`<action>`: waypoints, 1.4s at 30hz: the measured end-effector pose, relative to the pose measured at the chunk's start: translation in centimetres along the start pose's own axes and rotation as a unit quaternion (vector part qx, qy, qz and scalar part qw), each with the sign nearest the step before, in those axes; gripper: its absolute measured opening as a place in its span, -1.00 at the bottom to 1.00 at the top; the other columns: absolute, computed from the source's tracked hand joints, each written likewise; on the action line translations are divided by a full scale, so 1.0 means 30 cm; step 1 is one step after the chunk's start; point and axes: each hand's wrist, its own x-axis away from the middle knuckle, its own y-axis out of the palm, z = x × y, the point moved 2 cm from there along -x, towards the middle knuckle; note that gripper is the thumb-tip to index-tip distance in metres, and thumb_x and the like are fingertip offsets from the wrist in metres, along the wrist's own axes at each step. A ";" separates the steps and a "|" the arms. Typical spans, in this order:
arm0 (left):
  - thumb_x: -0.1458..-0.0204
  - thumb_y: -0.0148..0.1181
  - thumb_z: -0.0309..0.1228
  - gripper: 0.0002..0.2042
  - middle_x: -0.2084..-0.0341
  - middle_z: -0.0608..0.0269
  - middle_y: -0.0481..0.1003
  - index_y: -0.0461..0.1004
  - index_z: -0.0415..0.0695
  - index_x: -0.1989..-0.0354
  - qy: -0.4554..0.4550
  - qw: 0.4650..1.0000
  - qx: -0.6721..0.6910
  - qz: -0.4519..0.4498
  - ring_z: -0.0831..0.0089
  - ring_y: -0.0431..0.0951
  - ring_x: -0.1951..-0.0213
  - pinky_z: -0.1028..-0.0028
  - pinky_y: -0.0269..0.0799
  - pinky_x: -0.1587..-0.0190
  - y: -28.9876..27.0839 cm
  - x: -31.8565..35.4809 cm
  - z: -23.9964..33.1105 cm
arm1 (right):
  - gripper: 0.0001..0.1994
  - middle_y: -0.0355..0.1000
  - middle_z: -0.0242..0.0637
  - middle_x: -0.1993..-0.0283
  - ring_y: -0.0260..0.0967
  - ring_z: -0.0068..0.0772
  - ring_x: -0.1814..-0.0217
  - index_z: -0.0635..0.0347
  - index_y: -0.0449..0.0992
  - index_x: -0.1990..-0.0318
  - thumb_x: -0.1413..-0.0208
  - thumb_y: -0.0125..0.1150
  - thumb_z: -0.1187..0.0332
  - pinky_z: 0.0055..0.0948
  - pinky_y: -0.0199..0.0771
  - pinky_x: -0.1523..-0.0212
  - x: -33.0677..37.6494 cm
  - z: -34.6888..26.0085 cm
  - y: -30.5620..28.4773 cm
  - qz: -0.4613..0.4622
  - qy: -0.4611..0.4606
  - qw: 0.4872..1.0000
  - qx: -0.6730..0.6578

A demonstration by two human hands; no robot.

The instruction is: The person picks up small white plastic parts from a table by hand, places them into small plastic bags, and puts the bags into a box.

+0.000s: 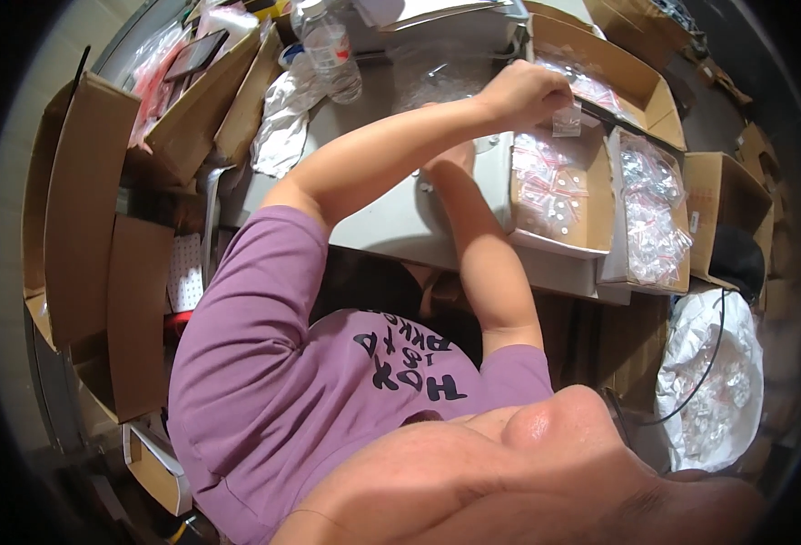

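Observation:
My left forearm crosses over my right one. My left hand (535,94) is closed, with a small clear zip bag (566,120) hanging from its fingertips above the far edge of a cardboard tray (591,213). Inside that tray lie many small clear zip bags (550,186) with red strips and little white pieces. My right hand (455,156) is low over the light grey table (373,218), close to a few small white pieces (425,186). Its fingers are mostly hidden behind my left forearm. A crumpled clear plastic bag (432,77) lies just beyond.
Two more boxes of filled bags, a far box (655,86) and a right box (677,191), flank the tray. A water bottle (332,54) and white cloth (282,113) are at the back left. A white sack (709,391) of clear pieces stands lower right. Cardboard boxes (83,182) crowd the left.

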 end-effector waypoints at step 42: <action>0.08 0.40 -0.24 -0.66 0.55 0.23 0.44 0.42 -0.25 0.36 -0.117 0.965 0.231 -0.042 0.46 0.41 0.47 0.49 0.37 0.39 -0.408 0.628 -0.224 | -0.66 0.42 -0.02 0.10 0.39 -0.03 0.06 0.28 0.50 0.09 0.11 0.13 0.52 -0.27 0.40 0.00 0.213 -0.019 -0.069 -0.068 -0.149 0.986 0.014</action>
